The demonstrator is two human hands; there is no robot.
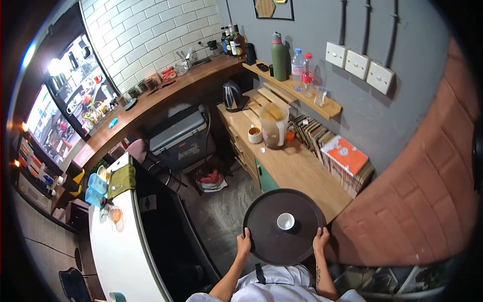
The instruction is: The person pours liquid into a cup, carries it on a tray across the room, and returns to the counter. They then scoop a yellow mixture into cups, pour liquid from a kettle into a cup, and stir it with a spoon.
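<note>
Tray [269, 246] gripped at its rim by my left hand [244, 242] and right hand [320, 239]; uneven lifting could send the white cup [286, 221] sliding.

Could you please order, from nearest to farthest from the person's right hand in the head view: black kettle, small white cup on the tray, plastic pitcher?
1. Small white cup: on the round tray, left of the right hand.
2. Plastic pitcher: on the wooden cabinet, beyond the tray.
3. Black kettle: near the cabinet's far end.
</note>
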